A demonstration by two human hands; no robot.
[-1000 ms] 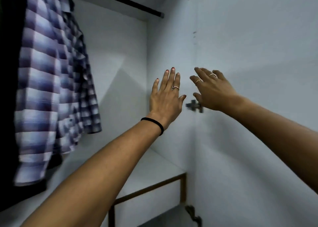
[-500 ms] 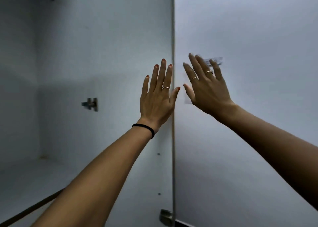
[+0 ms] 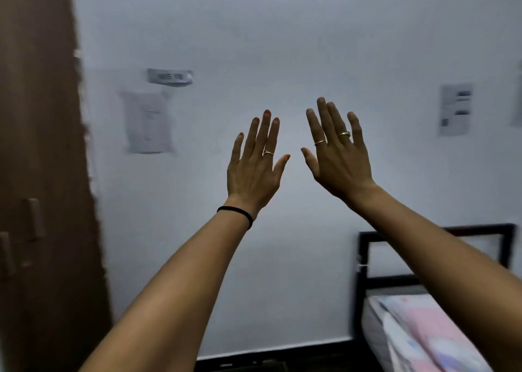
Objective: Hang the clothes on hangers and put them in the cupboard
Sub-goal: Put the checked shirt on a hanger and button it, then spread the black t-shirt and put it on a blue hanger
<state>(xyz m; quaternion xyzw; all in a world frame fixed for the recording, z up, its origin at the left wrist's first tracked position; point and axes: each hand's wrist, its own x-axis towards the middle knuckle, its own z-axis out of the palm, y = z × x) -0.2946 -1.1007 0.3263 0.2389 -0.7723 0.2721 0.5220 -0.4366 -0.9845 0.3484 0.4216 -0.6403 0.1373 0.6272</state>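
Head view: left hand (image 3: 254, 171) and right hand (image 3: 339, 162) raised, empty.

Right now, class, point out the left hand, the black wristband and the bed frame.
left hand (image 3: 252, 174), head view, on the back of the hand.
black wristband (image 3: 240, 211), head view, on the band across the wrist.
bed frame (image 3: 363, 261), head view, on its left post.

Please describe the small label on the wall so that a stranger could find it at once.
Start from the pale wall facing the person, just right of the brown cupboard. The small label is a short wide strip, directly above a larger upright paper sheet. Unlike that sheet and the printed notice far right, it is wider than tall; its text is blurred.
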